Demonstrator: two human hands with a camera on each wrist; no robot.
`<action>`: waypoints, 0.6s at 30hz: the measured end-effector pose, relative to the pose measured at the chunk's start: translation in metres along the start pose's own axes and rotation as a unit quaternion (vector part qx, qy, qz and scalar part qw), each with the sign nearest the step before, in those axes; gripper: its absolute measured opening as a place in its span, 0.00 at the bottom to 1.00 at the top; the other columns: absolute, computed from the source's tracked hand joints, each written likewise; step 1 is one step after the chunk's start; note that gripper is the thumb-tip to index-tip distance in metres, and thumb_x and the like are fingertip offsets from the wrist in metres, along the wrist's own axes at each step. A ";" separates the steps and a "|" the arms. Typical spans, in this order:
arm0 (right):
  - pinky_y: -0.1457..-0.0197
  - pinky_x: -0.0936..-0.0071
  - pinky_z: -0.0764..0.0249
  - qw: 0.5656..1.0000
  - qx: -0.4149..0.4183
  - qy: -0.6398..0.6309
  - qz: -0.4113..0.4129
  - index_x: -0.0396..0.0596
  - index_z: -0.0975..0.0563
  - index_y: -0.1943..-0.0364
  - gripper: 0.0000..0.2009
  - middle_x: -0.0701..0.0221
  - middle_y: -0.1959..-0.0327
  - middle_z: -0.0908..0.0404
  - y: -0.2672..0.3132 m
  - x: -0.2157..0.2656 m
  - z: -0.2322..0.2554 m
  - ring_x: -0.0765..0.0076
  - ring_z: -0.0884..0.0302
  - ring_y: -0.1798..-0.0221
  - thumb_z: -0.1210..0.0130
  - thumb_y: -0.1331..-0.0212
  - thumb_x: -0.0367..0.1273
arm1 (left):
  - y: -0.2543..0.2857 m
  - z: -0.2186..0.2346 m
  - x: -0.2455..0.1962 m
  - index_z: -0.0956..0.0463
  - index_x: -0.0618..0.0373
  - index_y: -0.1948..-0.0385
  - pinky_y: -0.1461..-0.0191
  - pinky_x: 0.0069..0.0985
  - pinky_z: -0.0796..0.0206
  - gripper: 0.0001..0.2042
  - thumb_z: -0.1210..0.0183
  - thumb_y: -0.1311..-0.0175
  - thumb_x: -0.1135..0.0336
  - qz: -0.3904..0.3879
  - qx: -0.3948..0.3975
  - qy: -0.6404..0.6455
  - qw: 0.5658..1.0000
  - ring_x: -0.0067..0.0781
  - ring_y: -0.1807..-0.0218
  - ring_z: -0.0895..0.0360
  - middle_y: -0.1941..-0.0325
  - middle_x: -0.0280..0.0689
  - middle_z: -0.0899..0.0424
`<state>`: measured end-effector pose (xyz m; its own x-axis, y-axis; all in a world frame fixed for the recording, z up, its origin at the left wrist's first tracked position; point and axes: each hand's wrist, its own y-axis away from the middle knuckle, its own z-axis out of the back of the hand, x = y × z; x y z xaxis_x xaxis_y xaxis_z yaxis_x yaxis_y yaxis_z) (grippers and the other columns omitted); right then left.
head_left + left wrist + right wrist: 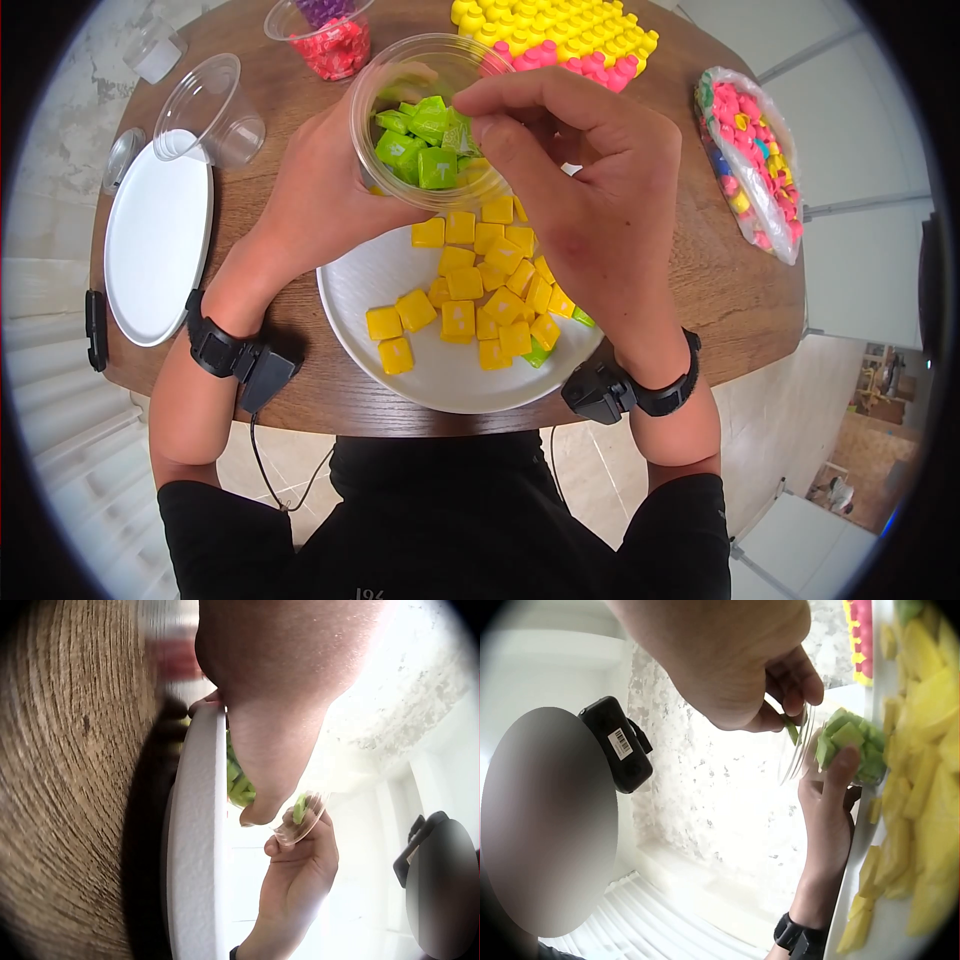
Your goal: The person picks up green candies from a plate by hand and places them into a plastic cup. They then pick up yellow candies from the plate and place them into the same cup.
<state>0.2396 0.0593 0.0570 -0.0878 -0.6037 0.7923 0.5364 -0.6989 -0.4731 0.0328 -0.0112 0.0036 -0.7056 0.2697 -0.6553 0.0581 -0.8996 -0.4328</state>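
My left hand [325,175] grips a see-through plastic cup [393,62] over the back of a round white plate [352,300]. Green wrapped square candies [436,168] fill the lower part of the cup. At the cup's mouth, my right hand [600,165] pinches a single green candy [791,732] between thumb and fingers. Many yellow square candies [463,283] are spread over the plate. A few green candies [537,354] show among them near the plate's right edge, partly covered.
An oval white plate [158,265] and another plastic cup [238,140] are on the left. Farther back stand a cup of red pieces [335,52] and a block of yellow and pink bottles [560,28]. A clear bag of colourful pieces [752,150] lies at right.
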 end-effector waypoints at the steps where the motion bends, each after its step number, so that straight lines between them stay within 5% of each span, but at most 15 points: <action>1: 0.62 0.84 0.24 1.000 0.000 0.000 0.000 0.41 0.10 0.56 0.07 0.75 0.67 0.11 0.000 0.000 0.000 0.85 0.18 0.65 0.37 0.32 0.22 | 0.000 0.000 0.000 0.29 0.52 0.29 0.35 0.38 0.22 0.47 0.15 0.59 0.63 0.000 0.000 0.000 1.000 0.47 0.38 0.14 0.40 0.43 0.13; 18: 0.63 0.84 0.25 1.000 0.007 -0.001 -0.006 0.40 0.11 0.56 0.07 0.76 0.68 0.12 0.000 0.000 -0.001 0.86 0.18 0.66 0.37 0.33 0.22 | 0.000 0.000 -0.001 0.29 0.52 0.28 0.37 0.38 0.21 0.48 0.15 0.59 0.64 -0.004 -0.001 -0.002 1.000 0.48 0.39 0.14 0.40 0.44 0.13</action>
<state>0.2390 0.0590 0.0563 -0.0929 -0.5939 0.7991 0.5468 -0.7012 -0.4575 0.0338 -0.0114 0.0045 -0.7093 0.2753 -0.6489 0.0544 -0.8964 -0.4399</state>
